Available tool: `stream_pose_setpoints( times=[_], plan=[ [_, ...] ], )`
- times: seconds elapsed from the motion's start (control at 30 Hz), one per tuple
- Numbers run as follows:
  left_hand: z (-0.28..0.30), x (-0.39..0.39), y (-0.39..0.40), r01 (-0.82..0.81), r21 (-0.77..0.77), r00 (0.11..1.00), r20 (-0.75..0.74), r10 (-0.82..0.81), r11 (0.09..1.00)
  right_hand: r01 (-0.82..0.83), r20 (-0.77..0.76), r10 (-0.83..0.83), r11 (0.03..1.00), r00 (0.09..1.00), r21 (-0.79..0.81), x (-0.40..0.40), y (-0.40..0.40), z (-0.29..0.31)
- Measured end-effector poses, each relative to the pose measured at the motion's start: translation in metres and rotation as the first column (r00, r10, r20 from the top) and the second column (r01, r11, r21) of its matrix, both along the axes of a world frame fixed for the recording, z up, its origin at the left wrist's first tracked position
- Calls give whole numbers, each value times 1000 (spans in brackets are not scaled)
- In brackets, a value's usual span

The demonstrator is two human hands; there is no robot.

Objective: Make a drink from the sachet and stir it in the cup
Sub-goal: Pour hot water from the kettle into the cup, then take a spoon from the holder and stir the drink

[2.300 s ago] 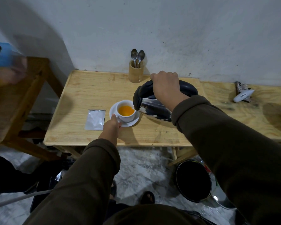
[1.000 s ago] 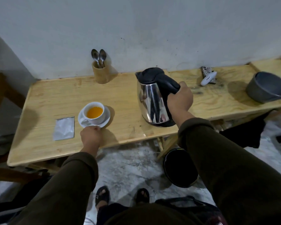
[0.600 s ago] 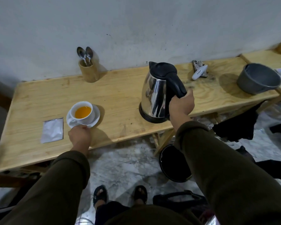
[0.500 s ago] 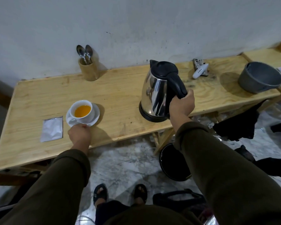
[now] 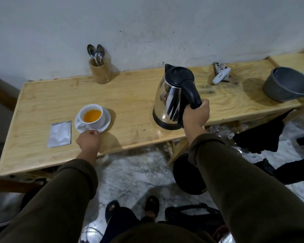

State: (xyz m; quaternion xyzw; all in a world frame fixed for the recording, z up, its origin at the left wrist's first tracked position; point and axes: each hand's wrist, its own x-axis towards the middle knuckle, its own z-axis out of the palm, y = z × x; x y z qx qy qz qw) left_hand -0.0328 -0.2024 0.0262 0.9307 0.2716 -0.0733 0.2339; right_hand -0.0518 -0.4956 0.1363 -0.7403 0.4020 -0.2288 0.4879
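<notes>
A white cup (image 5: 93,116) holding orange liquid stands on a white saucer (image 5: 104,124) on the wooden table (image 5: 130,102). My left hand (image 5: 89,142) pinches the saucer's near rim. A flat silver sachet (image 5: 60,133) lies just left of the saucer. A steel kettle (image 5: 172,97) with a black lid and handle stands upright on the table to the right, and my right hand (image 5: 197,114) is closed around the lower end of its handle. Two spoons (image 5: 96,53) stand bowl-up in a wooden holder (image 5: 99,71) at the back by the wall.
A grey pot (image 5: 286,84) sits at the table's right end, and a white tool (image 5: 221,77) lies behind the kettle. Under the table are a dark round bin (image 5: 188,174), black cloth (image 5: 260,137), a black bag (image 5: 195,218) and my sandalled feet (image 5: 132,207) on marble floor.
The kettle went from tilted over the cup to standing upright on the table to the right, still in my right hand. My left hand stayed at the saucer.
</notes>
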Motion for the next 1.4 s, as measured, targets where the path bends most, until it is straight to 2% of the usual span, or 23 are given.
stream_pose_setpoints(
  times=[0.13, 0.2, 0.27, 0.37, 0.47, 0.57, 0.7, 0.8, 1.03, 1.17, 1.27, 1.4],
  plan=[
    [6, -1, 6, -154, -249, 978, 99, 184, 956, -1, -5, 1, 1000, 1000, 14, -2, 15, 3],
    [14, -1, 6, -265, -416, 940, 89, 330, 870, 4, -14, -4, 1000, 1000, -7, -5, 25, 3],
    [21, 3, 8, -343, -507, 910, 29, 414, 791, 13, -19, -14, 1000, 1000, -13, -10, 35, 5],
    [24, 7, 14, -383, -573, 900, -54, 433, 725, 16, -34, -19, 998, 999, -67, -21, 54, 9],
    [24, 6, 20, -373, -646, 894, -59, 444, 666, -30, -46, 22, 982, 999, -184, -30, 77, 11],
    [23, 5, 26, -353, -677, 894, -42, 445, 646, -141, -66, 129, 963, 989, -229, -28, 102, 11],
    [21, 2, 38, -261, -714, 940, -33, 341, 650, -321, -142, 296, 920, 945, -223, -11, 133, 12],
    [21, 5, 46, -250, -723, 949, -52, 311, 643, -421, -200, 383, 883, 902, -210, 15, 153, 14],
    [14, 11, 57, -249, -814, 928, -44, 371, 526, -644, -318, 572, 738, 756, -201, 105, 187, 12],
    [15, 16, 58, -290, -846, 913, -105, 393, 447, -731, -375, 635, 643, 675, -227, 165, 202, 7],
    [18, 22, 58, -319, -850, 899, -131, 419, 419, -746, -347, 664, 630, 662, -218, 203, 213, 3],
    [23, 27, 57, -355, -841, 894, -178, 412, 408, -756, -305, 708, 651, 637, -70, 245, 228, 0]
  ],
)
